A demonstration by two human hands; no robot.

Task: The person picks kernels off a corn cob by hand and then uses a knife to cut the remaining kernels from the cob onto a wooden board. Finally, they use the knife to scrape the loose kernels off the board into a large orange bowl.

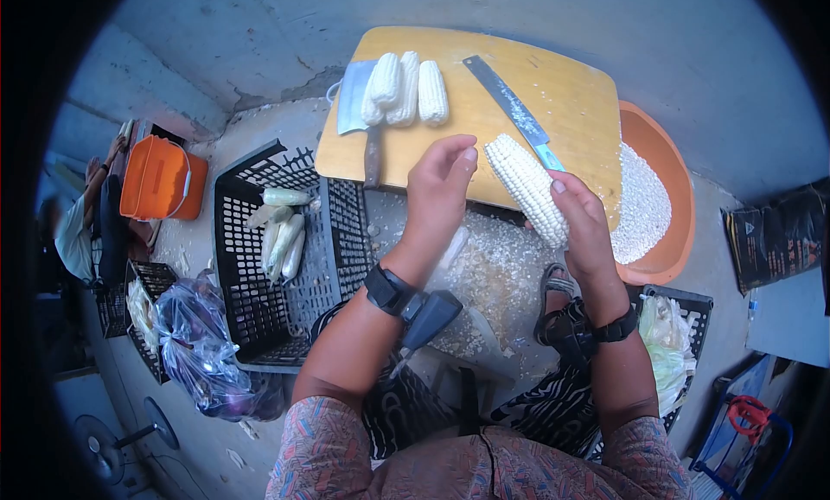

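Observation:
My right hand (581,219) grips the lower end of a husked white corn cob (526,189), which tilts up to the left over the table's near edge. Left of the cob is my left hand (443,184), apart from it, with curled fingers and the thumb against the index finger; whatever may be pinched there is too small to see. Behind the cob, a long knife (508,102) with a blue handle and bits of corn on its blade lies on the yellow tabletop (571,94). Several bare corn cobs (404,89) lie at the left, some on a cleaver (353,102).
An orange basin (683,197) of loose white kernels (641,202) stands right of the table. At left is a black crate (238,327) with several corn ears (284,236). An orange bucket (156,176), a stuffed plastic bag (203,344) and a seated person (86,215) are farther left.

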